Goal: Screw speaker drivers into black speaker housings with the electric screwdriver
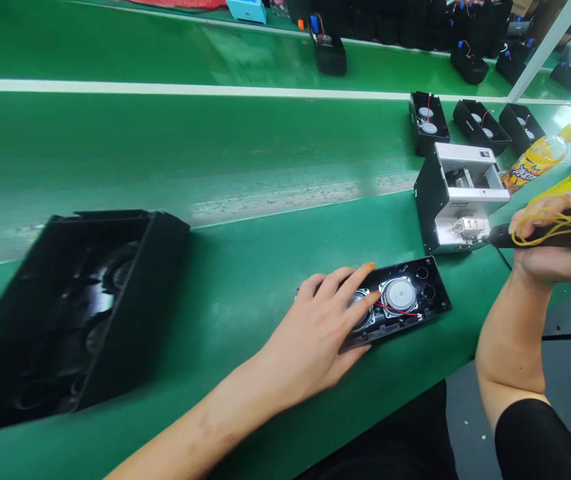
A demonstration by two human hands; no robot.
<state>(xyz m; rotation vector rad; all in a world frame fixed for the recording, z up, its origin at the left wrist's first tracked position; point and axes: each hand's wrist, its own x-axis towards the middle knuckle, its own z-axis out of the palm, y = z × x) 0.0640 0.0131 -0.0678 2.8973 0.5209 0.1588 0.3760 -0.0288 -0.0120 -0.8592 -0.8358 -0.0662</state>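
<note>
My left hand (pixel 322 327) lies flat, fingers spread, on a black speaker panel (pixel 415 300) that rests on the green bench. The panel carries two round silver speaker drivers (pixel 399 295) joined by a red wire. My right hand (pixel 560 233) is closed around a yellow and black electric screwdriver (pixel 540 235) wound with yellow cord. The tool's black tip points left at the front of a small white and black screw feeder box (pixel 458 197).
A large black open speaker housing (pixel 70 307) sits at the left on the green conveyor belt (pixel 215 153). Several more black panels with drivers (pixel 429 122) lie at the far right. An orange drink bottle (pixel 538 159) lies beside the feeder box.
</note>
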